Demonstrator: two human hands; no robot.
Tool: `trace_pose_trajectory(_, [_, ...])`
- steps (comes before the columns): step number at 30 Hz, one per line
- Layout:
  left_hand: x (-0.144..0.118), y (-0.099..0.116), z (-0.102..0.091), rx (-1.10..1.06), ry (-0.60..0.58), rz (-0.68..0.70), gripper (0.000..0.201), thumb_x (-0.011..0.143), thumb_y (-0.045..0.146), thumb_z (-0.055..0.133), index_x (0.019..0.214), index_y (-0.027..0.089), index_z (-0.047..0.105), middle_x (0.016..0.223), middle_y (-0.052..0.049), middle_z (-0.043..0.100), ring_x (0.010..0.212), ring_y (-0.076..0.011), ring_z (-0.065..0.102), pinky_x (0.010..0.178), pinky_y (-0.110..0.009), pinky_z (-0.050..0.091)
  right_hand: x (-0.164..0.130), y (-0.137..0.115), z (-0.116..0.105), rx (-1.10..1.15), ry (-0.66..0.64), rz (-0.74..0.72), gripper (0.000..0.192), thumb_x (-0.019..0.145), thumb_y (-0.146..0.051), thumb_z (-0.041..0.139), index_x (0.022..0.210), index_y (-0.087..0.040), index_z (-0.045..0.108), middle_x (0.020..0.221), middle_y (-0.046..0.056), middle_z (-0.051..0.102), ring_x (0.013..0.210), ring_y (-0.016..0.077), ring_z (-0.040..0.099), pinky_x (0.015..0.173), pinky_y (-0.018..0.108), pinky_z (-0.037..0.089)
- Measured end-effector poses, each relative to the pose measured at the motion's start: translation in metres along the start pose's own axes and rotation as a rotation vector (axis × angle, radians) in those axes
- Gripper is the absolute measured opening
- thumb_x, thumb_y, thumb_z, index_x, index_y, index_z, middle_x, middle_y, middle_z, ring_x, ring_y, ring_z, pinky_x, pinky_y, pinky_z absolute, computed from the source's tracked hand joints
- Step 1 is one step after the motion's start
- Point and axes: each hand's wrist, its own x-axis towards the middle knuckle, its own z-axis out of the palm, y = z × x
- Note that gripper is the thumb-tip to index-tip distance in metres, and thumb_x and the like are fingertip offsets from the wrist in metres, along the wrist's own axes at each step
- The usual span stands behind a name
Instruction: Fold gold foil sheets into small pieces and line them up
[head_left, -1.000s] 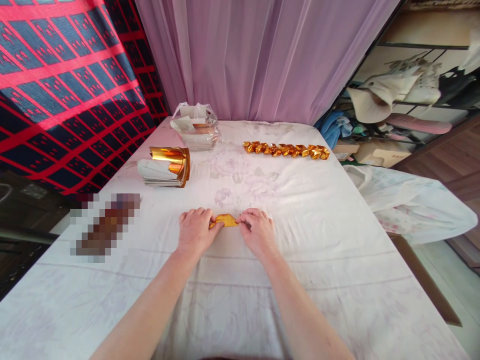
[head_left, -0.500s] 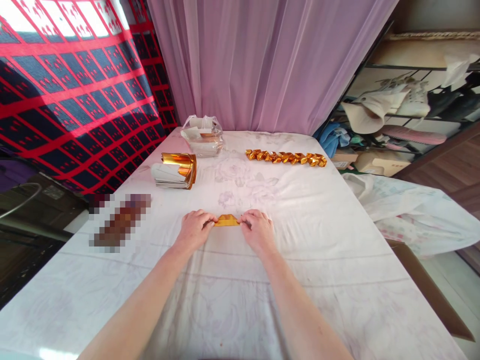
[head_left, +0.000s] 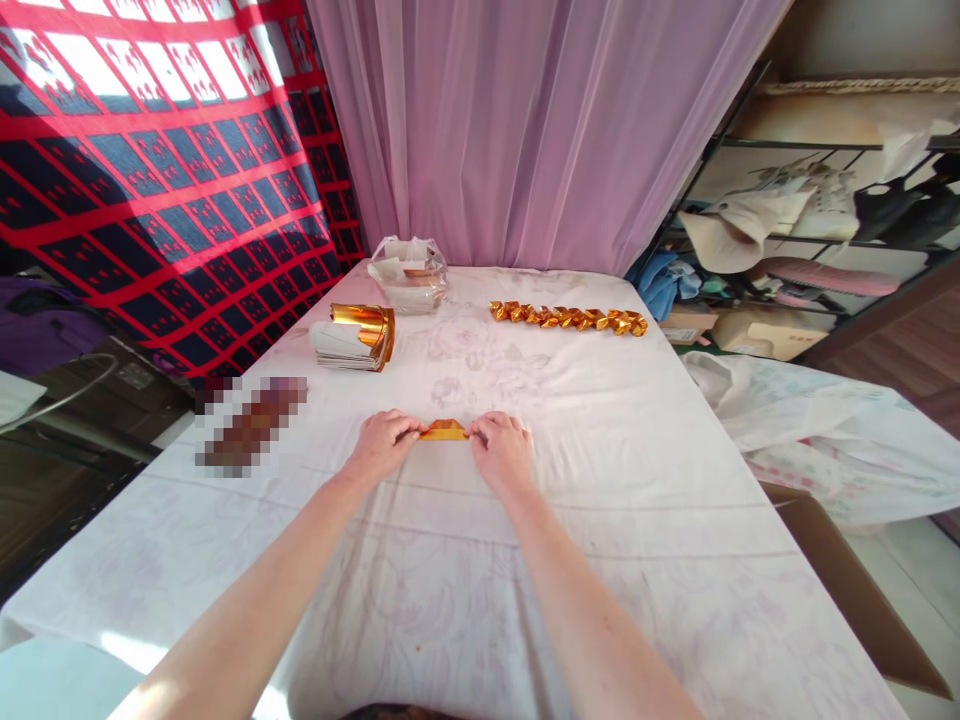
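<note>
A small folded piece of gold foil paper [head_left: 445,430] is stretched between my two hands, low over the middle of the white cloth. Its shape is long and narrow, with a raised trapezoid along the top edge. My left hand [head_left: 381,443] pinches the left end between thumb and fingers. At the right end, my right hand [head_left: 502,450] pinches in the same way. Beyond my left hand lies a stack of gold foil sheets [head_left: 352,340] with white backs, curled over at the top. A row of folded gold foil pieces [head_left: 568,318] runs along the far right.
A clear plastic bag [head_left: 411,278] with paper in it stands at the far edge of the cloth-covered table [head_left: 600,590]. A blurred-out item [head_left: 251,428] lies at the left. Purple curtains [head_left: 540,130] hang behind; a shelf [head_left: 795,240] and white bag [head_left: 832,430] are at the right.
The view has shifted slightly, so the hands and gold paper appear a little further left and up. Both hands keep their pinch on the paper's ends.
</note>
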Motion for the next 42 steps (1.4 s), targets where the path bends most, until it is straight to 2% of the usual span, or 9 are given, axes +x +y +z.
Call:
trace_pose_trajectory(11, [-0.002, 0.0, -0.001, -0.018, 0.07, 0.057, 0.027, 0.085, 0.017, 0.052, 0.095, 0.024, 0.076, 0.093, -0.002, 0.075, 0.085, -0.0182, 0.066, 0.082, -0.032, 0.049, -0.001, 0.005, -0.001, 0.025, -0.011, -0.073, 0.029, 0.088, -0.012, 0.05, 0.095, -0.027, 0.073, 0.114, 0.003, 0.066, 0.104, 0.0226, 0.055, 0.085, 0.035, 0.037])
trace_pose_trajectory(19, [-0.006, 0.0, 0.001, -0.005, 0.108, 0.103, 0.032, 0.086, 0.014, 0.047, 0.097, 0.023, 0.075, 0.091, -0.004, 0.074, 0.085, -0.0191, 0.066, 0.083, -0.036, 0.048, -0.004, 0.007, 0.0, 0.062, 0.019, -0.089, 0.031, 0.082, -0.006, 0.05, 0.096, -0.024, 0.071, 0.113, 0.003, 0.068, 0.104, 0.0231, 0.055, 0.085, 0.035, 0.037])
trace_pose_trajectory(23, [-0.013, 0.004, 0.003, -0.003, 0.126, 0.12, 0.025, 0.091, 0.024, 0.051, 0.1, 0.023, 0.074, 0.093, -0.005, 0.071, 0.087, -0.0211, 0.064, 0.088, -0.04, 0.047, -0.007, 0.01, 0.006, 0.051, 0.056, -0.108, 0.03, 0.081, -0.006, 0.052, 0.095, -0.024, 0.071, 0.113, 0.004, 0.068, 0.102, 0.0226, 0.056, 0.084, 0.035, 0.038])
trace_pose_trajectory(27, [-0.019, 0.012, 0.002, 0.096, 0.162, 0.157, 0.022, 0.095, 0.031, 0.052, 0.101, 0.026, 0.072, 0.093, -0.004, 0.069, 0.088, -0.0218, 0.06, 0.084, -0.039, 0.046, -0.011, 0.012, 0.007, 0.037, 0.15, -0.174, 0.034, 0.081, -0.006, 0.05, 0.101, -0.023, 0.071, 0.115, 0.006, 0.066, 0.104, 0.0227, 0.055, 0.089, 0.036, 0.041])
trace_pose_trajectory(32, [-0.013, 0.015, -0.004, 0.184, 0.144, 0.236, 0.02, 0.097, 0.026, 0.052, 0.097, 0.026, 0.072, 0.093, -0.003, 0.07, 0.088, -0.0205, 0.059, 0.083, -0.038, 0.043, -0.007, 0.002, -0.002, 0.092, 0.2, -0.29, 0.033, 0.089, -0.011, 0.044, 0.104, -0.022, 0.072, 0.106, 0.008, 0.068, 0.099, 0.0205, 0.06, 0.088, 0.033, 0.047])
trace_pose_trajectory(37, [-0.006, 0.018, -0.005, 0.248, 0.108, 0.296, 0.021, 0.097, 0.023, 0.051, 0.094, 0.024, 0.072, 0.086, -0.002, 0.068, 0.08, -0.0198, 0.057, 0.079, -0.038, 0.041, 0.01, -0.014, 0.006, 0.134, 0.048, -0.192, 0.028, 0.092, -0.017, 0.047, 0.107, -0.026, 0.07, 0.102, 0.003, 0.071, 0.085, 0.014, 0.067, 0.077, 0.024, 0.051])
trace_pose_trajectory(40, [-0.012, 0.023, -0.007, 0.314, 0.12, 0.313, 0.021, 0.097, 0.019, 0.05, 0.095, 0.023, 0.071, 0.082, -0.002, 0.066, 0.078, -0.0201, 0.055, 0.077, -0.038, 0.04, 0.018, -0.018, 0.015, 0.123, -0.009, -0.11, 0.021, 0.09, -0.018, 0.053, 0.097, -0.026, 0.071, 0.095, 0.001, 0.072, 0.082, 0.014, 0.068, 0.074, 0.023, 0.049])
trace_pose_trajectory(42, [-0.019, 0.026, -0.009, 0.345, 0.101, 0.321, 0.022, 0.095, 0.017, 0.051, 0.106, 0.022, 0.069, 0.084, -0.003, 0.066, 0.08, -0.0208, 0.055, 0.078, -0.038, 0.04, 0.021, -0.017, 0.019, 0.128, -0.016, -0.063, 0.016, 0.089, -0.019, 0.055, 0.09, -0.025, 0.07, 0.089, 0.001, 0.072, 0.079, 0.014, 0.067, 0.072, 0.023, 0.048])
